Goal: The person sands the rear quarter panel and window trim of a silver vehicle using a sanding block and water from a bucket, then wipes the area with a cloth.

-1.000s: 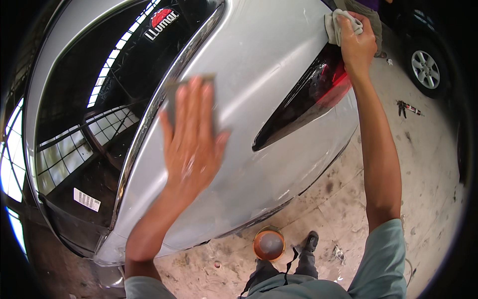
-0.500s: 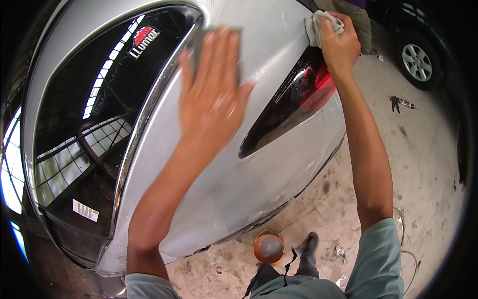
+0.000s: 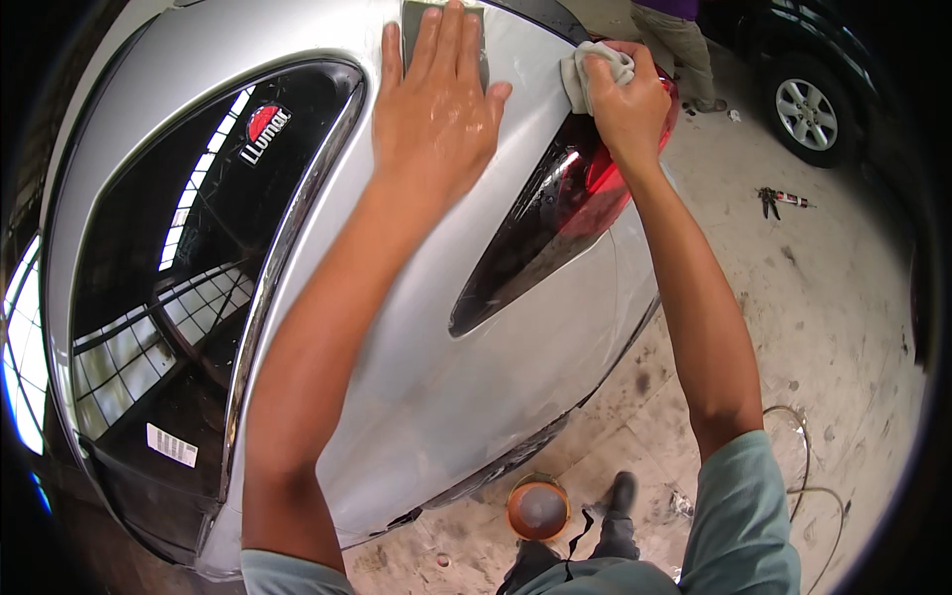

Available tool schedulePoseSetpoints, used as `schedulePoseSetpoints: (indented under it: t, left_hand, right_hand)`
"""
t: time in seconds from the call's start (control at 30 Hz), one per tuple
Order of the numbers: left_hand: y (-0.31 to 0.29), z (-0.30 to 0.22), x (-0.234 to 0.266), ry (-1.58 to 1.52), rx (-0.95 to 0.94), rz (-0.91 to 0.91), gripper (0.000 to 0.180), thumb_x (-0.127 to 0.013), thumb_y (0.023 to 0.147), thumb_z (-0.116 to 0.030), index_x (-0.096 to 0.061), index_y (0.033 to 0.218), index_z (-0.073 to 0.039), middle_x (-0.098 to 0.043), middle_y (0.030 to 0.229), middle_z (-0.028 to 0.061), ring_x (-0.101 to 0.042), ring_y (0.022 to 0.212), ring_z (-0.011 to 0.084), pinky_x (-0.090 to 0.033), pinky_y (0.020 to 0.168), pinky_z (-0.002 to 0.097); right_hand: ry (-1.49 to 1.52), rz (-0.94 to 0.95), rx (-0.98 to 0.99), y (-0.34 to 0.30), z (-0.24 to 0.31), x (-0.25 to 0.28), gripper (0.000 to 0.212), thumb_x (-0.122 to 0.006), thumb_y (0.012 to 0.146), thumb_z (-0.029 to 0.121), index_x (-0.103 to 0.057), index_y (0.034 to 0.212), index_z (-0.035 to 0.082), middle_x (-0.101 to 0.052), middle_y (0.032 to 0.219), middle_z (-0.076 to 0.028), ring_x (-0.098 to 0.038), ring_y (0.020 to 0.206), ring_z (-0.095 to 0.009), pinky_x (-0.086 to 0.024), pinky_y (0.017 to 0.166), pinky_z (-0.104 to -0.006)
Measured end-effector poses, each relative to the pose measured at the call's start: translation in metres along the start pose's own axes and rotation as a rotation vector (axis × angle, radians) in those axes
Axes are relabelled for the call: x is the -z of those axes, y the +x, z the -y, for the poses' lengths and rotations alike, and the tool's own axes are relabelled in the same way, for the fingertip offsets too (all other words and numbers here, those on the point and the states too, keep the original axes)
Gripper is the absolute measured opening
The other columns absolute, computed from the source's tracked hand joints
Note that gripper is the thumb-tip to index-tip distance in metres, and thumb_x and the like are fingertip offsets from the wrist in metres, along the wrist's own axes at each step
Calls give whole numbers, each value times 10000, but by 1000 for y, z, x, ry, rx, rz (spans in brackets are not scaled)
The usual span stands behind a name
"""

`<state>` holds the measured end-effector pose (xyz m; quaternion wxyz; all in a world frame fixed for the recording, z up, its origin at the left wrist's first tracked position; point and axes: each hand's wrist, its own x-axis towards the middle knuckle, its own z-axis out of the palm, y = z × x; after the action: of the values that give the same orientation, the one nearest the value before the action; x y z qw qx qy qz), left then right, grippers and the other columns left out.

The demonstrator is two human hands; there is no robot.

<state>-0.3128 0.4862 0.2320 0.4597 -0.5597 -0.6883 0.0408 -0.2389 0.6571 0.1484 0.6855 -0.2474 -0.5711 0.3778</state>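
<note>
The left hand [image 3: 436, 134], spread, covered a gray pad [image 3: 410, 26] on the car [image 3: 397, 416]. The right hand [image 3: 632, 111] squeezed a rag [image 3: 576, 81].

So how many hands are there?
2: the left hand lies flat over a dark pad on the car; the right hand grips a pale cloth by the tail light. The other person has hands out of view.

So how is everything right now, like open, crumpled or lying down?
Left hand: open, fingers straight
Dark sheet: flat under left hand
Pale cloth: crumpled
Right hand: closed on the cloth
Car window: shut
Tail light: in place
Bucket: upright
Caulking gun: lying on the floor
</note>
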Motion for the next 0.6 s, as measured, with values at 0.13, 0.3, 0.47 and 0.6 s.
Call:
schedulePoseSetpoints:
  t: [0.13,0.3,0.47,0.6]
  left_hand:
    - [-32,-3,11,2,-16,100,577,-471,941,-318,-358,1428,-30,-335,1502,104,-274,1407,251,-115,1158,501]
    - [-26,4,17,67,-11,106,589,-451,943,-331,-338,1441,-36,-321,1509,116,-273,1408,247,-122,1158,497]
    - [9,0,0,70,-61,147,603,-446,943,-312,-293,1465,-51,-273,1534,108,-235,1427,242,-101,1164,494]
    - [-46,-1,29,20,-26,314,609,-372,964,-340,-215,1503,-106,-207,1562,81,-178,1445,251,-60,1164,517]
  right_hand:
    - [-23,-4,-6,2,-9,10,355,-653,736,270,-616,934,-23,-665,819,-192,-652,774,-326,-503,739,-383]
    - [25,-13,39,-4,-3,-2,324,-653,731,238,-610,931,-13,-656,816,-195,-642,778,-336,-498,741,-397]
    - [19,-8,31,1,-11,4,309,-648,731,225,-604,921,-14,-650,815,-196,-638,778,-343,-498,731,-406]
    - [37,-36,52,-2,-13,-1,309,-655,727,223,-600,912,-18,-646,816,-200,-634,779,-351,-498,740,-415]
